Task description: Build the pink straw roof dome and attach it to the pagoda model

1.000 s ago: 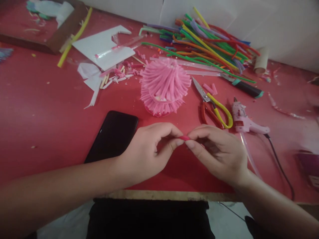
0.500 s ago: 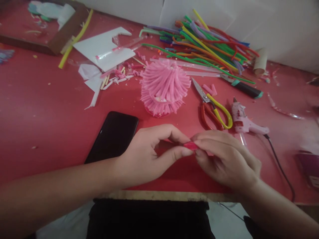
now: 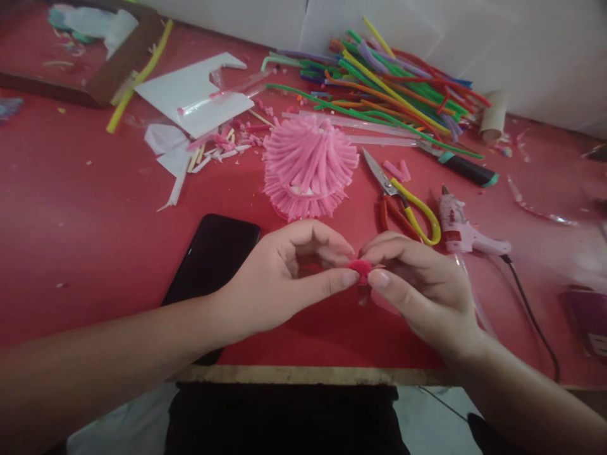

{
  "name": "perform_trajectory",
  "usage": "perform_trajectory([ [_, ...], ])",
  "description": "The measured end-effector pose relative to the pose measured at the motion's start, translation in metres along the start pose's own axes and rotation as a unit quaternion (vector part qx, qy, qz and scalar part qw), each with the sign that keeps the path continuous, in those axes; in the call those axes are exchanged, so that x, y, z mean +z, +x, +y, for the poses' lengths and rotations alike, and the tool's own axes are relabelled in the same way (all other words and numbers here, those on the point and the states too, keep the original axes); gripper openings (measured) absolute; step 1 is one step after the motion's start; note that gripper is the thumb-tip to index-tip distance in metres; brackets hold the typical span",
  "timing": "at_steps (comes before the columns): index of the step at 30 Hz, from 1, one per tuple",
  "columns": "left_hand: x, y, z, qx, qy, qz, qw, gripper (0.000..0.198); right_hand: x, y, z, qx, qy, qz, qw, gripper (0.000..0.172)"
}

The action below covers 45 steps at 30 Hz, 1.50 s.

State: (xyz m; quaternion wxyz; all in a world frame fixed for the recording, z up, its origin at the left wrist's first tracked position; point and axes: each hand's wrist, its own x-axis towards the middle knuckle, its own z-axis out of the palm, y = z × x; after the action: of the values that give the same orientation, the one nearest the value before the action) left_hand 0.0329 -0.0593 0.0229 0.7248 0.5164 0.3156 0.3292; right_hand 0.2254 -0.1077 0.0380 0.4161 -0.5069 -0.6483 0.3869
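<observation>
Between the fingertips of both hands is a small dark-pink fuzzy piece, bent or rolled, seemingly cut from a pipe cleaner. My left hand pinches its left side with thumb and fingers. My right hand grips its right side, thumb in front. Just beyond the hands stands a pink two-tiered craft made of many short pipe cleaner pieces. A black phone lies beside my left wrist, partly covered by it. Scissors with yellow and red handles rest behind my right hand.
A pink glue gun with a cord lies at the right, near a utility knife. Many coloured pipe cleaners are heaped at the back by a cardboard tube. Cut white card and scraps lie back left, near a brown frame.
Both hands have turned the dark-pink piece so that more of it shows. My right thumb has come round to its front, and my right fingers have lifted slightly.
</observation>
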Motion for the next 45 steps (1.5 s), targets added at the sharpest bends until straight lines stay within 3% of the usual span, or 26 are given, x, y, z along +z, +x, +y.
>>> perform_trajectory([
  [2, -0.001, 0.000, -0.001, 0.008, 0.032, 0.009, 0.999, 0.018, 0.002, -0.001, 0.002, 0.087, 0.091, -0.012, 0.992, 0.013],
  [5, -0.001, 0.001, -0.001, -0.009, 0.043, 0.021, 0.999, 0.019, 0.004, -0.002, 0.007, 0.163, 0.166, -0.030, 0.972, 0.017],
  [12, -0.001, -0.001, 0.000, -0.045, 0.019, 0.003, 0.999, 0.020, 0.005, -0.001, 0.010, 0.210, 0.225, -0.094, 0.947, 0.022],
  [15, -0.002, 0.000, 0.000, -0.047, 0.025, 0.007, 0.999, 0.019, 0.004, 0.000, 0.009, 0.168, 0.164, -0.059, 0.970, 0.019],
  [18, -0.002, 0.003, -0.001, -0.052, 0.010, 0.023, 0.998, 0.022, 0.003, 0.001, 0.010, 0.028, 0.002, 0.013, 1.000, 0.014],
  [21, -0.001, 0.004, -0.003, -0.054, -0.004, 0.023, 0.998, 0.023, 0.002, 0.001, 0.013, -0.143, -0.172, 0.032, 0.974, 0.030],
  [24, 0.000, 0.003, -0.004, -0.035, 0.008, 0.028, 0.999, 0.023, 0.001, 0.002, 0.015, -0.239, -0.283, 0.043, 0.928, 0.017],
  [26, -0.001, 0.000, -0.002, 0.005, 0.035, 0.045, 0.998, 0.018, -0.002, 0.005, 0.013, -0.256, -0.311, 0.059, 0.913, 0.014],
  [28, -0.003, -0.005, 0.000, 0.094, 0.102, 0.062, 0.988, 0.015, -0.007, 0.010, 0.010, -0.249, -0.321, 0.082, 0.910, 0.014],
  [31, -0.009, -0.011, 0.002, 0.268, 0.218, 0.042, 0.938, 0.021, -0.016, 0.022, 0.001, -0.215, -0.312, 0.102, 0.920, 0.015],
  [33, -0.013, -0.013, 0.001, 0.321, 0.236, 0.029, 0.917, 0.022, -0.020, 0.035, -0.005, -0.200, -0.291, 0.105, 0.930, 0.016],
  [40, -0.014, -0.009, -0.005, 0.282, 0.234, 0.031, 0.930, 0.022, -0.005, 0.097, -0.014, -0.212, -0.219, 0.101, 0.947, 0.015],
  [45, -0.011, -0.011, -0.003, 0.286, 0.234, 0.018, 0.929, 0.023, 0.003, 0.117, -0.013, -0.244, -0.213, 0.058, 0.944, 0.016],
])
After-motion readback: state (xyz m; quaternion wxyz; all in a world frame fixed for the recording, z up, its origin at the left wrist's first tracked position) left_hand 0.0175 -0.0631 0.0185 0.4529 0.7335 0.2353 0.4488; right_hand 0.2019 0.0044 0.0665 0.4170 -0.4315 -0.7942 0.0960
